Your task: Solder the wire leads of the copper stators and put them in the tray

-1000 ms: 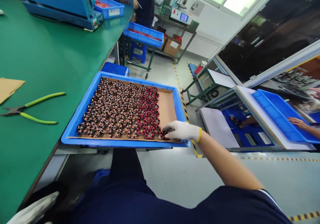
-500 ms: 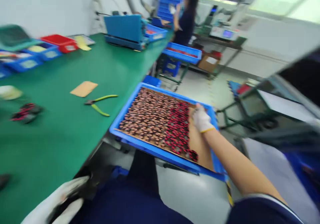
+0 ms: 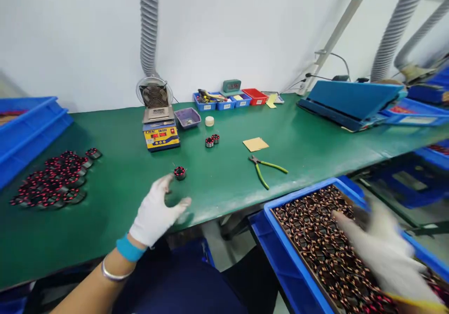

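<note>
My left hand (image 3: 156, 211), in a white glove, is held over the green bench with thumb and fingers apart and nothing between them. Just beyond its fingertips stands a small red-and-black wound motor stator (image 3: 179, 173) with thin wire ends sticking up. My right hand (image 3: 382, 248), also gloved, is smeared by motion above the blue tray (image 3: 298, 262); whether it holds anything cannot be made out. Rows of copper-wound stators (image 3: 319, 234) fill the visible part of this tray, with red-marked ones at its near end. Two more stators (image 3: 209, 142) sit farther back on the bench.
A pile of red-marked stators (image 3: 52, 180) lies at left beside stacked blue bins (image 3: 31, 136). Behind are a yellow-and-blue solder pot (image 3: 161, 136), a purple tray (image 3: 188, 118) and small bins (image 3: 205, 105). Green-handled cutters (image 3: 261, 166) and a tan card (image 3: 256, 144) lie at mid-bench.
My view has swung left from the tray and aisle to the bench. My left hand has come up over the bench. My right hand is still at the tray, now blurred.
</note>
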{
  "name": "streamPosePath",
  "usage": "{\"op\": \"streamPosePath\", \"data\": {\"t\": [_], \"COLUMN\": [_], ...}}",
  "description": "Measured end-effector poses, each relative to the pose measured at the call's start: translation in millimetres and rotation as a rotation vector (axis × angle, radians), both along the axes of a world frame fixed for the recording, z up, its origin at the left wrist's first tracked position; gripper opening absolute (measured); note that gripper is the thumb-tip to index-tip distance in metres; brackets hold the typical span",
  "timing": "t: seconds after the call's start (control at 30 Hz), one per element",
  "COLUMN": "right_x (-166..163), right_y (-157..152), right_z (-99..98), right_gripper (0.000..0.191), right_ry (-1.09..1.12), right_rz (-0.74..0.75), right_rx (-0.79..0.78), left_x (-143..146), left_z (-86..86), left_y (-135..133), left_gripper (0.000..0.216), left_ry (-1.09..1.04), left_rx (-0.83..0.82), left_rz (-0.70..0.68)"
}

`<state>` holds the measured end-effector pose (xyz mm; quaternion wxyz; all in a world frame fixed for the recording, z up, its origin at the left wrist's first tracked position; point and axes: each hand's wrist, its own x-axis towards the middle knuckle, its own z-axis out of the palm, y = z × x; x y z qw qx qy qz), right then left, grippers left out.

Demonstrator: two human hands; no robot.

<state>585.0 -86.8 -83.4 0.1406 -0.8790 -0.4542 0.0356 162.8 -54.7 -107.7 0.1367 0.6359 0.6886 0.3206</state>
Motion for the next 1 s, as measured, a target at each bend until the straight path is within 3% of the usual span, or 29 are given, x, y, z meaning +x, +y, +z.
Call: {"op": "streamPosePath", "data": {"t": [0.03,0.1,0.2,0.3,0.4,0.57,0.73,0.9,1.0], "right_x": [-20,-74,-161,-228,-265,-285,-282,-285,-280], "right_y": [21,64,122,171,215,257,259,240,245], "right_z": [-4.7,-13.8,-22.9,-29.3,-34.4,-35.0,-22.4,-7.0,-13.4], "right_gripper": [0.075,0.082,0.082,0.086,0.087,0.079,0.059,0.057,0.064], "right_ry": [0.038,0.117,0.127,0.106,0.063,0.014,-0.004,-0.015,-0.05], "right_rz": [0.077,0.355,0.721,0.73,0.658,0.648,0.724,0.838,0.875], "right_rx": [-0.019,-0.046,-0.014,-0.045,-0.032,-0.011,-0.01,-0.031,-0.079], "left_x": [-8,-22,-34,-31,-19,-8,-5,-11,-20], "left_z": [-1.1,-1.8,-5.5,-13.4,-18.0,-14.0,-12.2,-7.9,-5.0], "left_y": [9,29,60,92,123,171,210,210,205], "left_gripper": [0.083,0.097,0.1,0.096,0.088,0.088,0.091,0.102,0.107], "left_ry": [0.024,0.049,0.038,0.025,0.026,-0.005,-0.045,-0.079,-0.099], "left_rx": [-0.022,-0.147,-0.265,-0.274,-0.262,-0.221,-0.212,-0.195,-0.21], "left_rz": [0.101,0.172,0.058,-0.034,-0.07,-0.212,-0.284,-0.318,-0.371]}}
